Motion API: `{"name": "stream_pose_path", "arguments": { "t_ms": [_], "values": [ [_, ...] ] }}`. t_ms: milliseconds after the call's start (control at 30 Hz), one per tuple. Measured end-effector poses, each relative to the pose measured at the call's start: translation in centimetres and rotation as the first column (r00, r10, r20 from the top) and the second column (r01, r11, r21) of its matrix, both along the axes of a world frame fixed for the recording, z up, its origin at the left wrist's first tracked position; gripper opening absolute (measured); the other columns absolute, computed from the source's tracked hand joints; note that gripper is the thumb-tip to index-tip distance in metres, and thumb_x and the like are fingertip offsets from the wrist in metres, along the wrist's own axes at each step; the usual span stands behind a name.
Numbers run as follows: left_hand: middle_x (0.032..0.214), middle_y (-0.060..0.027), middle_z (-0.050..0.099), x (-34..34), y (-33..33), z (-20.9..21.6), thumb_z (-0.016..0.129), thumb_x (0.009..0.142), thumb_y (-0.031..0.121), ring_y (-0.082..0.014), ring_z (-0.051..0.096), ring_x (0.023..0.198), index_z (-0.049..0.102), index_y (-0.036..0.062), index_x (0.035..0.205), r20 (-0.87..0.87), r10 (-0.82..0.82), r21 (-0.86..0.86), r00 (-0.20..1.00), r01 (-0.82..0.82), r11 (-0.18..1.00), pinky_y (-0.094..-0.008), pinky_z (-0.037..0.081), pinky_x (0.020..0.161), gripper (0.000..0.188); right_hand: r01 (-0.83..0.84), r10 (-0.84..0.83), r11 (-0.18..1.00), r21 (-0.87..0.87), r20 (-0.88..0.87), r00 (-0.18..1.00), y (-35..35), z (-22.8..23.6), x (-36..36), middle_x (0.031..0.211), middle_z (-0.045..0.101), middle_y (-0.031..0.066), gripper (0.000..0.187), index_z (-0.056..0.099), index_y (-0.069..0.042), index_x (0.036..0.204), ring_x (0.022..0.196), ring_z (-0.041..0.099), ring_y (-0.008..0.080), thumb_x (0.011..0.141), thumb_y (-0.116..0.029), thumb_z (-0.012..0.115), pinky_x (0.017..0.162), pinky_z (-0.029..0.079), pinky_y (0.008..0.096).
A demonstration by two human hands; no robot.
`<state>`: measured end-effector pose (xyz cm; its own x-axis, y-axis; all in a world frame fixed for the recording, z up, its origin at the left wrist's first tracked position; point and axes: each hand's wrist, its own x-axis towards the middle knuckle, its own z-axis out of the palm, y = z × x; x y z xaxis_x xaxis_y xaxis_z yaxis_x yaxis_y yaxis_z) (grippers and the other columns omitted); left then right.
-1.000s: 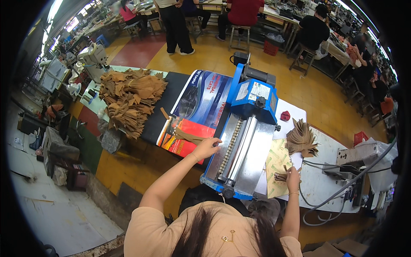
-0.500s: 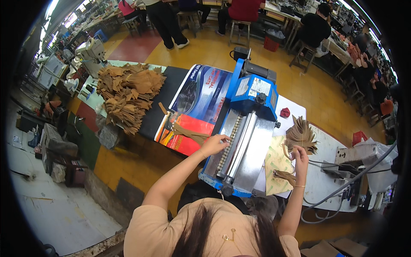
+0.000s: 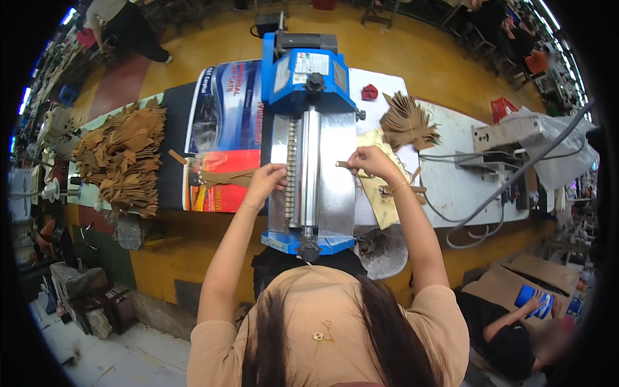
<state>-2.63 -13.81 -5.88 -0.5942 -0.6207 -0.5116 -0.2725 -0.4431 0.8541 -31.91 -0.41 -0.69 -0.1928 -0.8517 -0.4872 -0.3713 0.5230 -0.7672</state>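
A blue machine (image 3: 303, 84) with a long shiny steel roller (image 3: 311, 168) stands in front of me. A row of small pale rings (image 3: 291, 174) runs along the roller's left side. My left hand (image 3: 269, 180) is at that row, fingers loosely bent and apart, with nothing visible in them. My right hand (image 3: 373, 161) pinches a short brown strip (image 3: 342, 164) over the metal plate right of the roller. Below that hand, more brown strips (image 3: 412, 191) lie by a yellowish patterned sheet (image 3: 382, 209). Left of my left hand, a flat bunch of brown strips (image 3: 225, 177) rests on a printed poster (image 3: 222, 116).
A large heap of brown pieces (image 3: 122, 158) covers the table's left end. A fanned brown bundle (image 3: 409, 121) and a small red object (image 3: 369, 92) lie to the right. A thick grey cable (image 3: 509, 177) arches there. A person (image 3: 509, 335) is at the lower right.
The view has swung to the right, and the machine now appears upright. My right hand has come left to the metal plate with a strip. My left hand stays beside the row of rings.
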Motion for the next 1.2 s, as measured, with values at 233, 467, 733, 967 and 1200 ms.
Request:
{"name": "stream_pose_path", "arguments": {
  "t_ms": [233, 467, 733, 967, 1200],
  "values": [
    [0.094, -0.0067, 0.063, -0.8, -0.3, 0.4, 0.056, 0.093, 0.017, -0.0122, 0.062, 0.077, 0.059, -0.0023, 0.112, 0.0, 0.015, 0.041, 1.0, -0.015, 0.999, -0.0231, 0.051, 0.067, 0.028, 0.003, -0.003, 1.0, 0.0, 0.021, 1.0, -2.5, 0.5, 1.6, 0.063, 0.067, 0.0047, 0.017, 0.068, -0.001, 0.079, 0.046, 0.054, 0.0082, 0.082, -0.017, 0.064, 0.045, 0.044, 0.0228],
    [0.092, -0.0071, 0.064, -2.2, -1.2, 0.4, 0.057, 0.092, 0.018, -0.012, 0.062, 0.076, 0.061, -0.005, 0.108, -0.011, 0.031, -0.011, 0.999, -0.031, 0.999, -0.0231, 0.051, 0.067, 0.029, -0.14, 0.141, 0.99, 0.032, -0.034, 0.989, -5.7, 0.8, 4.4, 0.065, 0.067, 0.0044, 0.019, 0.067, 0.0, 0.083, 0.045, 0.053, 0.0097, 0.083, -0.019, 0.063, 0.044, 0.043, 0.0244],
    [0.09, -0.008, 0.064, -3.6, -2.5, 0.9, 0.062, 0.09, 0.026, -0.0147, 0.063, 0.076, 0.061, -0.0031, 0.105, 0.025, 0.046, 0.171, 0.999, -0.049, 0.984, -0.0252, 0.053, 0.067, 0.033, -0.106, 0.105, 0.993, 0.056, 0.025, 0.994, -4.8, 1.3, 2.9, 0.07, 0.067, 0.0046, 0.016, 0.068, 0.0, 0.089, 0.049, 0.055, 0.0087, 0.082, -0.014, 0.065, 0.046, 0.044, 0.0226],
    [0.094, -0.0134, 0.064, -2.5, -3.5, 0.3, 0.063, 0.087, 0.006, -0.0195, 0.065, 0.079, 0.058, -0.0057, 0.106, -0.057, 0.14, 0.246, 0.989, -0.122, 0.962, -0.0274, 0.057, 0.072, 0.023, 0.03, -0.031, 0.999, 0.009, 0.071, 0.997, -2.4, 0.5, 0.7, 0.071, 0.068, 0.0069, 0.014, 0.067, 0.004, 0.089, 0.054, 0.06, 0.0086, 0.082, -0.007, 0.063, 0.049, 0.048, 0.0209],
    [0.087, -0.0107, 0.063, -1.3, -4.9, -0.5, 0.06, 0.084, -0.004, -0.0185, 0.065, 0.077, 0.059, -0.0053, 0.104, -0.008, 0.102, 0.155, 0.995, -0.1, 0.983, -0.0269, 0.057, 0.072, 0.021, 0.157, -0.155, 0.988, -0.011, 0.099, 0.983, 0.6, -0.1, -1.2, 0.073, 0.068, 0.0041, 0.017, 0.067, 0.001, 0.09, 0.055, 0.06, 0.0084, 0.082, -0.014, 0.063, 0.049, 0.044, 0.0197]
  ]
}}
